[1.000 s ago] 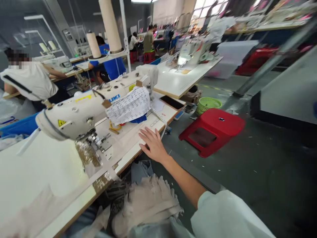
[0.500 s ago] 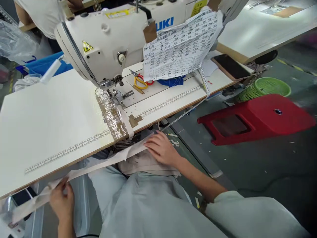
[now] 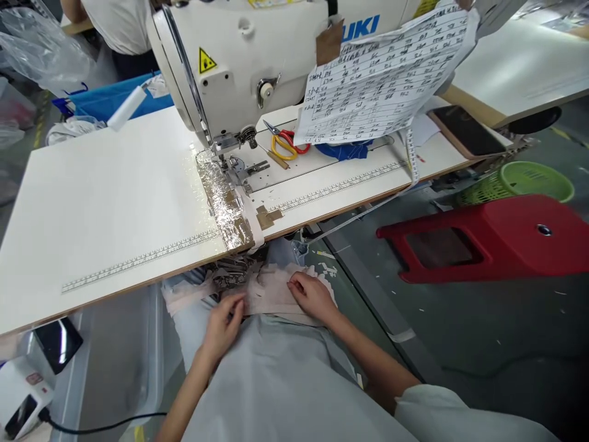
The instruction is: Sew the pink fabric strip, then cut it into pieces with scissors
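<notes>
Pale pink fabric (image 3: 271, 296) lies bunched across my lap, below the front edge of the sewing table. At its left side, my left hand (image 3: 224, 325) is closed in a pinch on the fabric's edge. My right hand (image 3: 313, 298) is curled at the right part of the cloth, thumb and fingertips closed on it. The exact fold between those fingers is hidden. A loose end of the same pale cloth (image 3: 188, 296) trails over my left thigh. Just above my hands stands the white sewing machine (image 3: 230, 61), with a pale strip (image 3: 251, 216) hanging over the table edge.
Scissors (image 3: 285, 146), a handwritten sheet (image 3: 381, 80) and a phone (image 3: 467, 131) are on or by the machine. A measuring tape (image 3: 411, 159) hangs off the edge. Right are a red stool (image 3: 497, 239) and green basket (image 3: 538, 181); lower left, a plastic bin (image 3: 154, 344).
The long pale strip, earlier stretched between both hands, is now gathered on the lap. My left hand has moved right and up, close to my right hand. The view has shifted slightly.
</notes>
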`<state>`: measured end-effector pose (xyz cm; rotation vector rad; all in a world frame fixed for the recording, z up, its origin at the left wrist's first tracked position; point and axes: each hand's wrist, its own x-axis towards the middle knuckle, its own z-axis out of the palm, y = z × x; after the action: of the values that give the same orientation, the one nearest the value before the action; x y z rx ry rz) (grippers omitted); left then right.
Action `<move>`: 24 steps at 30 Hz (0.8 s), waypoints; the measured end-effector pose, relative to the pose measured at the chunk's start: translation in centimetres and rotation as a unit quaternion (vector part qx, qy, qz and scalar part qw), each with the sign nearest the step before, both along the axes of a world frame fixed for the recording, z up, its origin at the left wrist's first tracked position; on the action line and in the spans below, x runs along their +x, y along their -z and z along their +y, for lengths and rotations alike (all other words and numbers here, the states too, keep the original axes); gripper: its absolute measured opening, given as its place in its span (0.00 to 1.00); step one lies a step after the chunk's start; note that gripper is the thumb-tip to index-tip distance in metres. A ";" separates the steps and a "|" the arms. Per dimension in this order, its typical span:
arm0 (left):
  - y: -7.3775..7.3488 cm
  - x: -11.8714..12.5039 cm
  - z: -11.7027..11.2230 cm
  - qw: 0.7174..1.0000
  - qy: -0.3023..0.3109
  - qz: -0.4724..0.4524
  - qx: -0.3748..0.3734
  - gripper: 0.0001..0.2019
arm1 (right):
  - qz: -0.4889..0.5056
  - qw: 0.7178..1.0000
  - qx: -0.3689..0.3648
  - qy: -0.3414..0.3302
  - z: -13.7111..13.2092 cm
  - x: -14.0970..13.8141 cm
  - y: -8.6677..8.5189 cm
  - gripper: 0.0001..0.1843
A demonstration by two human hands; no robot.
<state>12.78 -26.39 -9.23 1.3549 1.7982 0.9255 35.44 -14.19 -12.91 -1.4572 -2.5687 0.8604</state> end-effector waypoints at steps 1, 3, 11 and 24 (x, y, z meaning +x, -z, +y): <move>0.0 0.8 0.6 0.999 0.034 -0.013 0.003 0.16 | 0.002 1.000 0.000 0.011 0.1 0.1 0.0 0.09; 0.1 2.1 1.4 0.996 0.072 -0.039 -0.016 0.15 | 0.008 1.000 -0.003 0.025 0.2 0.3 0.0 0.09; -0.2 4.0 2.2 0.977 0.104 -0.147 -0.111 0.16 | 0.114 0.992 -0.014 0.053 1.2 0.3 -1.0 0.13; -7.4 4.4 6.3 0.868 0.105 -0.445 -0.192 0.24 | 0.347 0.929 0.045 -0.118 2.4 -3.0 -12.2 0.14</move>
<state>17.13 -20.08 -1.87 0.6584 1.0082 0.8152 32.43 -11.81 -0.68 -0.6421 -2.2025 1.0323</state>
